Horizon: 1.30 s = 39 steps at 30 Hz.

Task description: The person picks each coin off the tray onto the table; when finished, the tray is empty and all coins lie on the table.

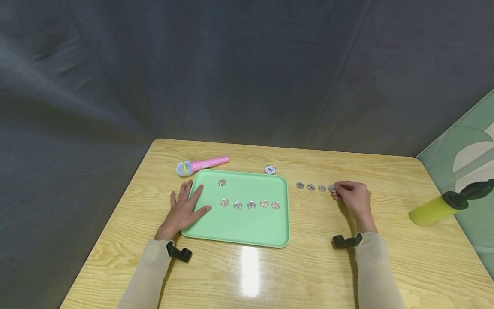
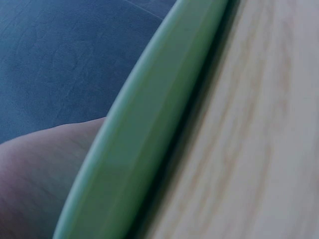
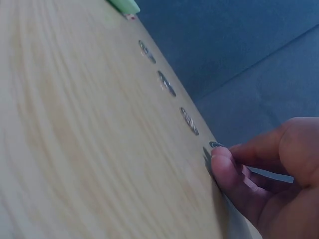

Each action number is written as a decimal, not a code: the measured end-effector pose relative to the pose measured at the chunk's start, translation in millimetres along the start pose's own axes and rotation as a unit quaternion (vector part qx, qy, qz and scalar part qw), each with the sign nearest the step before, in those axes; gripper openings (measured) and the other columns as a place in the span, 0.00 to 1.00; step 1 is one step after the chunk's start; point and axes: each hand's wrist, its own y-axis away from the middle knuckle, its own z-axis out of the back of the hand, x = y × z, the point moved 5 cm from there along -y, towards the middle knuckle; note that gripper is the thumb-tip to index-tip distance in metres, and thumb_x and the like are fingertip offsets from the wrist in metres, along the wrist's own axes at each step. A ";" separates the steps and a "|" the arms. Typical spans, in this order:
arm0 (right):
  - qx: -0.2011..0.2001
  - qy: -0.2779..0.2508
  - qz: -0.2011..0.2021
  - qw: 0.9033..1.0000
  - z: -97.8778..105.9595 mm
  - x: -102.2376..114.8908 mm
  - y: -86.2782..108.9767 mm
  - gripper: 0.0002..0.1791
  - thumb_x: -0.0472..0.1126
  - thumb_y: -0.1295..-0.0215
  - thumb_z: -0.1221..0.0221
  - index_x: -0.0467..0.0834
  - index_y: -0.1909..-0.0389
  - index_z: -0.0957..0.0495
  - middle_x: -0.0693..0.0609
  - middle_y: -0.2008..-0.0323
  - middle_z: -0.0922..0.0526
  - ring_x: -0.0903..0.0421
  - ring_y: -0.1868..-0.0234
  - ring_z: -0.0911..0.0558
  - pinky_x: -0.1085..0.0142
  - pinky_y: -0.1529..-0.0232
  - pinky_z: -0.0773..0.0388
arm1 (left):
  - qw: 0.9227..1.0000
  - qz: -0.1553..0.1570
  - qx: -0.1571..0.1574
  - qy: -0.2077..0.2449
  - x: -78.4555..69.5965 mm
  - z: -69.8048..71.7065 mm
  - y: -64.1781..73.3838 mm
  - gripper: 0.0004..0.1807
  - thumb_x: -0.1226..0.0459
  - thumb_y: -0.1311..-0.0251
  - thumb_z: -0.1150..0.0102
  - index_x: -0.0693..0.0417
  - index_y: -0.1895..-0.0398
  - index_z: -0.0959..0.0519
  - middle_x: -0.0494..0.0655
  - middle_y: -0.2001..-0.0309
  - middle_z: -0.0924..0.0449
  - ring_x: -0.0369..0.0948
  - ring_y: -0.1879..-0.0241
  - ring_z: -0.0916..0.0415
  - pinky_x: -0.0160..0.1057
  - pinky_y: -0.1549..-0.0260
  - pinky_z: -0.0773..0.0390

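My right hand pinches a silver coin between thumb and fingertips, at or just above the table right of the tray. Three more coins lie in a row to its left; the right wrist view shows the same coins running away from the fingertips. With fingers spread, my left hand rests over the left edge of the green tray. Inside the tray, several coins form a row, and a single coin lies apart near the far left corner. The left wrist view shows mostly the tray's outer wall.
Behind the tray lie a pink toy microphone and a white poker chip. A yellow-green bottle with a black lid stands at the table's right side. Dark cloth hangs along the far table edge.
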 end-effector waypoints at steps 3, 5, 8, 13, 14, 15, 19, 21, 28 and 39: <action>-0.004 0.016 0.001 1.000 1.8 -2.7 -0.6 0.17 0.32 0.28 0.44 0.22 0.46 0.23 0.36 0.60 0.14 0.72 0.74 0.16 0.74 0.67 0.15 | 1.000 -0.001 0.000 0.001 0.8 -0.1 0.0 0.45 0.41 0.33 0.47 0.50 0.20 0.48 0.63 0.18 0.64 0.61 0.19 0.71 0.74 0.29 0.72; -0.005 0.026 0.001 1.000 2.2 -3.5 -1.1 0.17 0.32 0.28 0.44 0.22 0.46 0.23 0.34 0.58 0.14 0.72 0.74 0.16 0.74 0.67 0.15 | 1.000 -0.001 -0.001 -0.001 1.4 -0.3 -0.1 0.45 0.41 0.33 0.47 0.50 0.20 0.48 0.63 0.18 0.65 0.61 0.19 0.71 0.74 0.29 0.72; -0.005 0.044 -0.001 0.999 2.6 -3.1 -1.9 0.16 0.32 0.28 0.44 0.23 0.47 0.22 0.34 0.59 0.14 0.71 0.75 0.17 0.74 0.68 0.15 | 1.000 -0.001 -0.003 -0.002 1.5 -0.4 -0.2 0.45 0.40 0.33 0.47 0.50 0.20 0.48 0.63 0.18 0.65 0.61 0.19 0.71 0.74 0.29 0.72; 0.002 0.065 -0.009 0.998 2.2 -1.8 -2.9 0.16 0.31 0.29 0.44 0.23 0.48 0.22 0.33 0.59 0.15 0.71 0.75 0.18 0.74 0.69 0.15 | 1.000 -0.001 -0.003 -0.003 1.2 -0.5 -0.3 0.45 0.40 0.33 0.47 0.50 0.20 0.48 0.63 0.18 0.65 0.61 0.19 0.70 0.74 0.29 0.72; 0.003 0.067 -0.010 0.998 2.1 -1.4 -3.0 0.16 0.31 0.29 0.45 0.23 0.48 0.22 0.33 0.59 0.15 0.71 0.75 0.18 0.74 0.70 0.16 | 1.000 -0.002 -0.003 -0.003 1.1 -0.4 -0.2 0.45 0.40 0.33 0.47 0.50 0.20 0.48 0.63 0.18 0.65 0.61 0.19 0.70 0.74 0.29 0.72; 0.005 0.068 -0.011 0.998 2.0 -0.8 -2.9 0.15 0.31 0.29 0.45 0.23 0.48 0.22 0.32 0.59 0.15 0.70 0.75 0.18 0.74 0.70 0.16 | 1.000 -0.002 -0.003 -0.003 1.0 -0.3 -0.2 0.45 0.40 0.33 0.47 0.50 0.20 0.48 0.63 0.18 0.64 0.61 0.19 0.70 0.74 0.29 0.72; 0.004 0.083 -0.003 0.997 1.7 1.6 -2.8 0.15 0.31 0.29 0.44 0.23 0.50 0.21 0.30 0.59 0.15 0.71 0.76 0.18 0.75 0.71 0.16 | 1.000 -0.002 -0.003 -0.003 0.5 0.4 -0.1 0.45 0.41 0.33 0.47 0.50 0.20 0.48 0.63 0.18 0.64 0.61 0.19 0.70 0.74 0.29 0.72; -0.001 0.091 0.003 0.996 1.7 2.8 -2.7 0.14 0.31 0.30 0.44 0.23 0.51 0.21 0.30 0.59 0.15 0.71 0.77 0.18 0.76 0.72 0.17 | 1.000 -0.002 -0.002 -0.003 0.3 0.4 -0.2 0.45 0.41 0.33 0.47 0.50 0.20 0.48 0.63 0.18 0.65 0.61 0.19 0.70 0.74 0.29 0.72; -0.007 0.119 0.009 0.993 0.4 6.3 -3.1 0.13 0.30 0.30 0.45 0.23 0.53 0.20 0.27 0.58 0.15 0.69 0.77 0.18 0.76 0.72 0.17 | 1.000 0.000 0.000 -0.006 0.6 -0.2 -0.3 0.45 0.40 0.33 0.48 0.50 0.20 0.48 0.63 0.18 0.65 0.61 0.19 0.71 0.73 0.28 0.72; -0.024 0.145 0.086 0.985 -12.3 43.7 -1.3 0.13 0.31 0.34 0.45 0.25 0.56 0.18 0.28 0.63 0.14 0.63 0.78 0.17 0.76 0.78 0.20 | 1.000 0.000 0.000 0.003 -1.5 1.7 0.4 0.45 0.42 0.33 0.47 0.52 0.20 0.48 0.64 0.19 0.64 0.62 0.19 0.71 0.74 0.29 0.72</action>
